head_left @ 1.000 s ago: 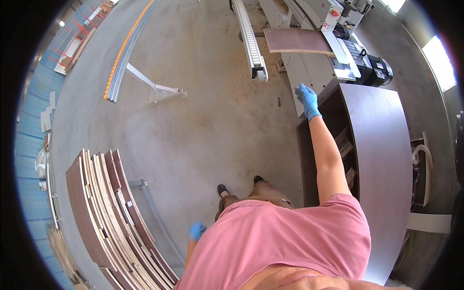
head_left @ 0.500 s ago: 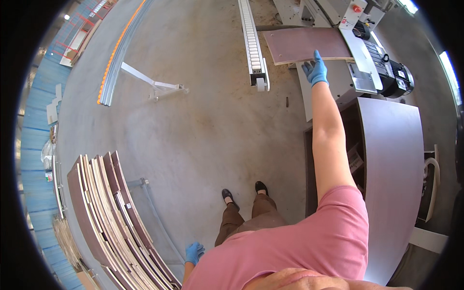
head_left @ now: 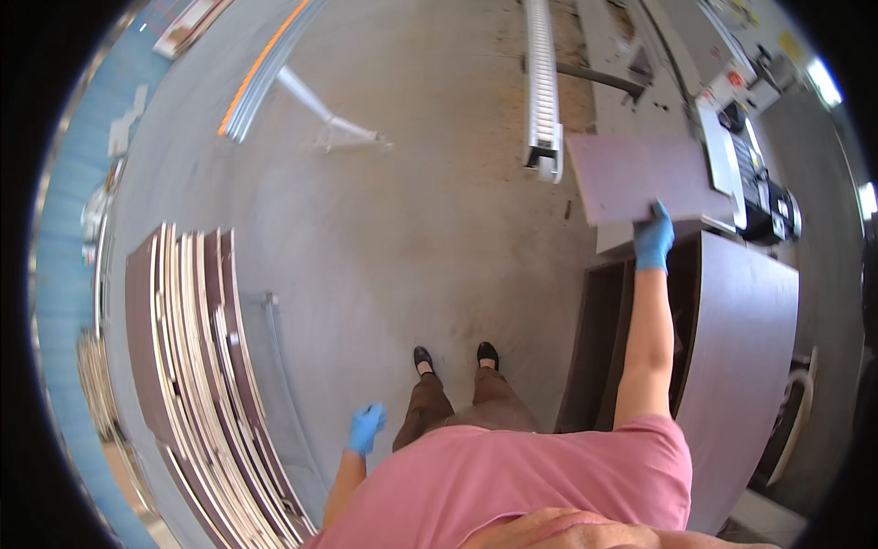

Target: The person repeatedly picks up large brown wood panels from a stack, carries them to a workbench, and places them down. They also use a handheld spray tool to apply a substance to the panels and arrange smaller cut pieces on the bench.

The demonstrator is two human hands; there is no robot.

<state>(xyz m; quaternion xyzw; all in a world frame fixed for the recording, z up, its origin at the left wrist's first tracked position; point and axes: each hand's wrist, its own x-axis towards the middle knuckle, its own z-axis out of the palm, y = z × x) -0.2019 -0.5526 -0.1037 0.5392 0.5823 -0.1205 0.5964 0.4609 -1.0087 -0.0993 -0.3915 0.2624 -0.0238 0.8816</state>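
Note:
My right hand [head_left: 654, 240], in a blue glove, is closed on the near edge of a flat brown board [head_left: 640, 174], its thumb on the upper face. That board lies level at the side of a machine, in front of the machine's pale metal plate [head_left: 721, 157]. Low on the left hangs my left hand [head_left: 366, 428], gloved in blue as well. Its fingers are curled in, and nothing shows in them. The nearest thing to it is a stack of boards standing on edge [head_left: 197, 366], some distance to its left.
A roller conveyor [head_left: 543, 91] ends just left of the board. A dark brown cabinet-like stack [head_left: 745, 339] with a broad top stands beside my right arm. Farther left is a blue-grey rail with orange rollers [head_left: 265, 69] on a white leg [head_left: 315, 105]. A black motor [head_left: 764, 197] sits at the machine.
The board has come nearer to me, away from the machine's bed. My right hand went from spread fingers at its edge to gripping it. My left hand has risen slightly.

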